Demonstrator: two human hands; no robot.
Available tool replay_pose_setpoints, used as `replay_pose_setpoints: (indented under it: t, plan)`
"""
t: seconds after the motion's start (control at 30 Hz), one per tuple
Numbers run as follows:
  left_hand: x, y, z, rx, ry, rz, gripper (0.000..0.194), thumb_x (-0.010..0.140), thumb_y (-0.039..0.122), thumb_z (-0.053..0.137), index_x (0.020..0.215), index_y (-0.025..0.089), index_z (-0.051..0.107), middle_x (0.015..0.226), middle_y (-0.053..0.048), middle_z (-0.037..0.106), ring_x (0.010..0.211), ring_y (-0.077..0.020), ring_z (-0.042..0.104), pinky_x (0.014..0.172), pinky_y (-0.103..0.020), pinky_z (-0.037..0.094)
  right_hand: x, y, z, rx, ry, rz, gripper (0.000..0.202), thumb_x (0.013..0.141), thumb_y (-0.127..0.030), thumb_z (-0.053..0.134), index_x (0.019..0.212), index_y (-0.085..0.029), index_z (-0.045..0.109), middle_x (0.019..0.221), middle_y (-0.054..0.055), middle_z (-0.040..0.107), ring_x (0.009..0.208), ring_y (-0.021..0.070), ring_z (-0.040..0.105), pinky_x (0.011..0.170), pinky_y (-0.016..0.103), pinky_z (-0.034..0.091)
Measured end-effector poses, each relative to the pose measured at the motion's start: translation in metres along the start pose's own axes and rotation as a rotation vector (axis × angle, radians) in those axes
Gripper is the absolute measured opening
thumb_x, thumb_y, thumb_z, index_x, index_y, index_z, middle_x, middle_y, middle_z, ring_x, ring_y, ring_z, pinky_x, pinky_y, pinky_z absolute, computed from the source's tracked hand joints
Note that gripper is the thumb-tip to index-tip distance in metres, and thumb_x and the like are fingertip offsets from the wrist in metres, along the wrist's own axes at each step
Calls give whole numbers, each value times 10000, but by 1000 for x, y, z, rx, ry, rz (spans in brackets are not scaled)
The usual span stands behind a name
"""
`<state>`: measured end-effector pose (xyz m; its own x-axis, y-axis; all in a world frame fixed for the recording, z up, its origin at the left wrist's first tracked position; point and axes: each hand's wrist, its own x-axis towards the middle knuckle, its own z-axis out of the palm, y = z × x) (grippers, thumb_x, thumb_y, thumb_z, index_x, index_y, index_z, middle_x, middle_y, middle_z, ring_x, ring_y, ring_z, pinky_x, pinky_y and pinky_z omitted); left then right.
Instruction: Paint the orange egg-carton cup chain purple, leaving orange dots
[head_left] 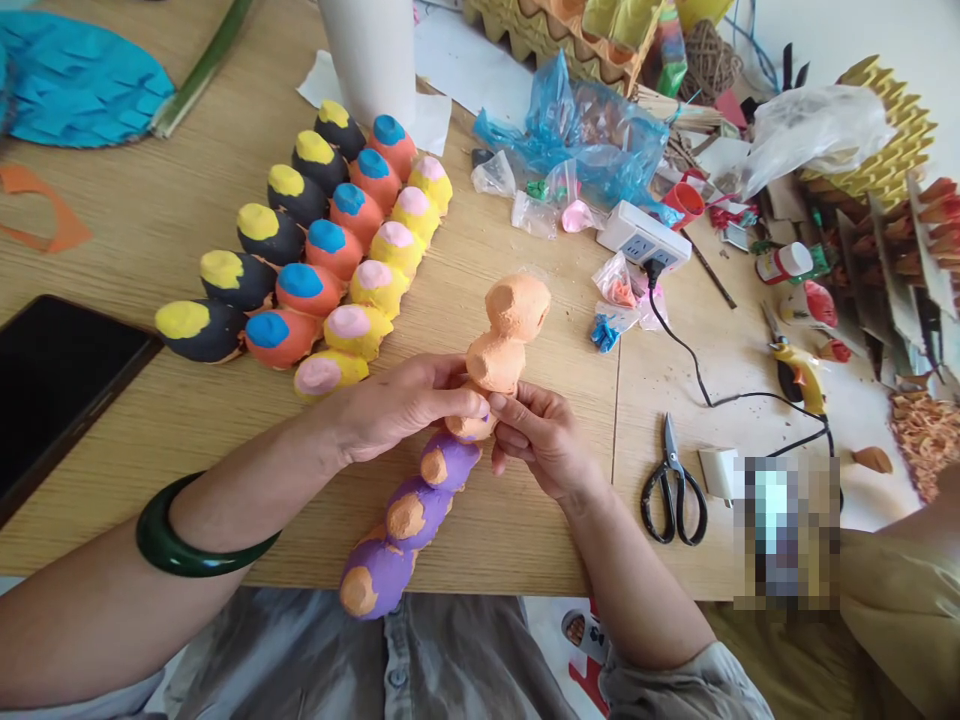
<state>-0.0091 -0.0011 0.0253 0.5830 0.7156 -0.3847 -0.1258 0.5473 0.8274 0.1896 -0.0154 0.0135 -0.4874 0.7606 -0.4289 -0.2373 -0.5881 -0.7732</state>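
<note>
A strip of rounded bumps (405, 515), which looks like an egg-carton row coated in clay, slants up from the table's front edge. Its near bumps are purple with orange tips; the far ones are plain orange. My left hand (405, 405) grips the strip around its middle from the left, thumb on top. From the right, my right hand (544, 435) pinches the same bump, thumb and fingers closed against its side. Small purple patches show on that orange bump between the two thumbs. Part of the bump is hidden behind my fingers.
Finished-looking rows in black-yellow (240, 280), orange-blue (304, 285) and yellow-pink (371, 280) lie left. A phone (67, 390) is at far left. To the right are black-handled scissors (673, 495), a power strip (643, 238), a glue gun (801, 375) and another person's sleeve (892, 580).
</note>
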Motion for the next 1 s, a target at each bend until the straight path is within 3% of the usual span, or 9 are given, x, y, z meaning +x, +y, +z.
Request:
replay_pose_setpoints:
  t: [0.2,0.3,0.4,0.57,0.7,0.83,1.0]
  plan:
    - [1,-8,-4,216,81,67,301,844,461,829,945,225,673,813,0,591,748,-191,531,649,-300,455,2,1,1,19,38,38,593,738,-631,1031,715,-217,607,491,-148,354,421,40,274,384,161,505]
    - [2,-10,-5,257,106,113,269,844,436,828,963,241,687,789,10,579,724,-193,525,624,-298,441,2,2,1,27,41,60,599,727,-631,1035,709,-216,604,479,-147,365,409,35,266,382,163,504]
    - [3,-6,-4,230,86,124,237,858,385,825,993,240,696,787,15,603,738,-195,561,646,-296,476,2,2,-1,29,46,59,581,744,-614,1028,717,-214,608,472,-150,369,394,28,249,386,167,506]
    - [3,0,1,38,-19,101,186,911,394,767,1008,244,716,921,-16,715,924,-254,705,794,-339,579,-1,-2,-1,40,89,-5,572,769,-588,1017,700,-222,583,466,-153,370,383,25,235,398,175,514]
    - [4,-5,5,61,1,126,252,867,366,857,1031,241,712,970,-25,741,938,-254,736,767,-326,582,-3,-1,1,35,102,-38,550,781,-596,1007,701,-212,620,472,-142,392,389,30,279,407,166,514]
    - [6,-11,9,72,41,127,276,856,309,823,1101,239,718,819,13,657,809,-205,666,678,-295,550,-2,1,2,17,117,-38,567,792,-615,992,681,-220,601,472,-137,393,394,37,297,408,175,515]
    - [3,-8,10,25,-20,82,392,898,309,782,1273,232,697,628,89,465,620,-166,557,610,-291,490,-1,-1,2,19,118,-33,575,755,-612,1015,689,-223,597,463,-140,387,391,39,297,402,169,509]
